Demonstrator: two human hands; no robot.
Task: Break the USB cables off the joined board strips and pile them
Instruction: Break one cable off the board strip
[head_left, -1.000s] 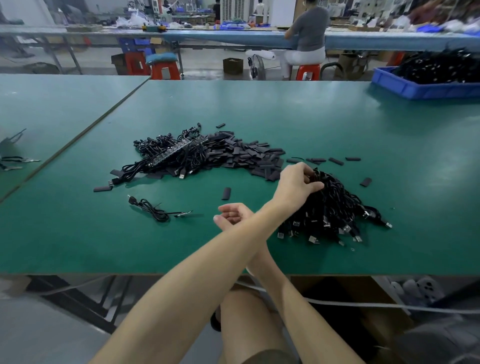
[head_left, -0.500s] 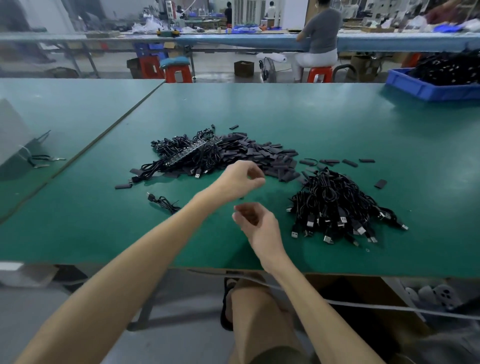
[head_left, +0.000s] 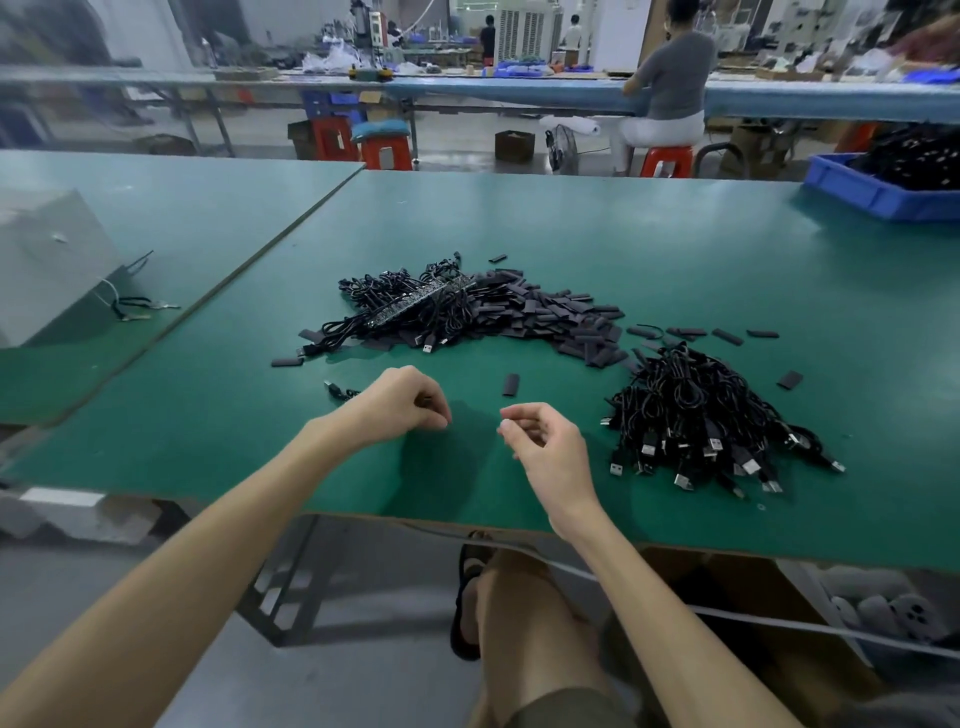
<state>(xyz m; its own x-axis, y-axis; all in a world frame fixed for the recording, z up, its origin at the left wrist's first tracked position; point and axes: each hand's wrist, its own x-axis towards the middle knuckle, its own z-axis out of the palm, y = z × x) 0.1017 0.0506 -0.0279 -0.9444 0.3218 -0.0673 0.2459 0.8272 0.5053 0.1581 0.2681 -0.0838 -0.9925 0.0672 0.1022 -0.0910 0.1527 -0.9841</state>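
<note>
Dim even overhead light, soft shadows, edges warped, blurry.

Bare forearms (head_left: 208, 540); olive shorts (head_left: 561, 709); dark sandal (head_left: 464, 613).

no readable text, labels, brands or numbers anywhere in view

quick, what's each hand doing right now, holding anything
Left hand: curled; whether it holds anything cannot be told.
Right hand: loosely curled, holding nothing, so open.
</note>
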